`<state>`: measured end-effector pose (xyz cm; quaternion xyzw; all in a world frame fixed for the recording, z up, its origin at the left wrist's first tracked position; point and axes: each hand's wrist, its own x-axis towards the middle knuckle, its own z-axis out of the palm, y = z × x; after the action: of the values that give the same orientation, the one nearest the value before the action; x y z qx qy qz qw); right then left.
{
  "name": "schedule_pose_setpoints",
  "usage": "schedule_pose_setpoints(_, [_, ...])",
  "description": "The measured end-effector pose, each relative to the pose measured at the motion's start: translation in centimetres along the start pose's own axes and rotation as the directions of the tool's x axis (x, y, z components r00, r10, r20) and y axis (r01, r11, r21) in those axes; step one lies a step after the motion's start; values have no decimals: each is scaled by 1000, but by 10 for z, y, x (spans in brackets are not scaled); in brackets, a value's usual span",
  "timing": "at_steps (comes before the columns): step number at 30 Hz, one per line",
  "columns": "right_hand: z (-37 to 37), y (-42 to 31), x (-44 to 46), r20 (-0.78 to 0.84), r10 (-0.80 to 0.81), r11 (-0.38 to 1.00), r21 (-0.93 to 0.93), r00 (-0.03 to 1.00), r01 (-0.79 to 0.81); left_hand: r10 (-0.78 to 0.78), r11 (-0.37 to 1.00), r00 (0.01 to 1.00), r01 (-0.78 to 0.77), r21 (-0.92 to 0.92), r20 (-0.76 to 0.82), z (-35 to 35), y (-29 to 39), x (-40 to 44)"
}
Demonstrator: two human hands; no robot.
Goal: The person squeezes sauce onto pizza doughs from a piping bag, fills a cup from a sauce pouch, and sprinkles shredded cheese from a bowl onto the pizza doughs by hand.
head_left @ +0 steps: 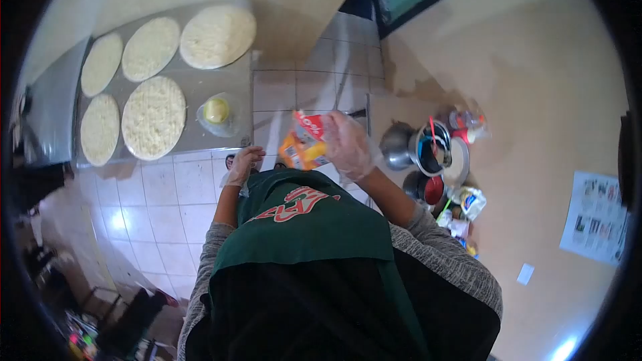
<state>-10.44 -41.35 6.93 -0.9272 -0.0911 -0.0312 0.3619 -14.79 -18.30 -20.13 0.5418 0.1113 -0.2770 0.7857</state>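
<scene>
- The right hand [348, 146], in a clear plastic glove, grasps an orange-and-red packet [306, 147] near its upper right part.
- The left hand [245, 164], also gloved, is released, its fingers slightly bent, close to the counter's near right corner.
- The packet is in the air in front of the green apron [304, 220], beyond the right edge of the metal counter [194, 87] and apart from it.
- On the counter lie five pale rounds [154, 118]: three along the far edge, two along the near edge.
- A yellow item [216, 111] with clear plastic around it rests near the counter's right edge, beside the larger near round.
- On the side table [382, 108] to the right, a rounded metal vessel [398, 146] stands left of a container [433, 149] with a red-handled utensil in it; a red item [433, 190] lies nearer the person.
</scene>
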Motion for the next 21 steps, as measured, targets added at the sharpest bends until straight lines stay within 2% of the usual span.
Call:
schedule_pose_setpoints(2, [-35,11,-22,-46,2,997,-72,999,-5,-104,994,960,93,-58,-258,-1,-19,12])
schedule_pose_setpoints(4, [-64,22,-47,-253,27,974,-212,967,-82,-103,995,958,100,-24,-267,3,-17,14])
schedule_pose_setpoints(5, [-66,54,-52,-269,44,974,-205,962,-102,-115,993,955,121,6,-275,4,-19,11])
schedule_pose_setpoints(7, [-57,136,-56,-255,122,841,-488,959,-236,-188,978,940,205,33,-283,5,-28,10])
schedule_pose_setpoints(8, [-73,144,-46,-281,106,841,-487,954,-237,-225,969,925,244,26,-307,10,-22,26])
schedule_pose_setpoints(10, [-99,155,-52,-315,137,710,-630,939,-315,-165,978,946,194,81,-279,16,-13,26])
schedule_pose_setpoints(11, [-104,183,-59,-328,151,709,-622,933,-333,-107,980,961,145,134,-254,17,-5,25])
schedule_pose_setpoints(13, [-109,250,-74,-355,188,642,-661,916,-388,-117,979,958,156,130,-263,21,4,28])
schedule_pose_setpoints(14, [-116,250,-78,-365,181,644,-658,913,-390,-103,979,959,144,145,-263,20,8,31])
schedule_pose_setpoints(16, [-125,241,-99,-496,258,639,-556,829,-532,-90,978,957,137,156,-275,20,9,29])
schedule_pose_setpoints(17, [-125,242,-109,-493,256,645,-554,832,-527,-96,978,955,143,154,-282,21,9,27])
schedule_pose_setpoints(19, [-121,250,-125,-666,202,575,-512,718,-638,-106,976,951,156,152,-292,22,10,25])
schedule_pose_setpoints(20, [-115,264,-129,-716,31,631,-527,697,-570,-103,976,951,153,154,-292,24,11,26])
schedule_pose_setpoints(21, [-109,282,-136,-719,36,630,-523,694,-575,-124,974,946,174,148,-300,27,9,24])
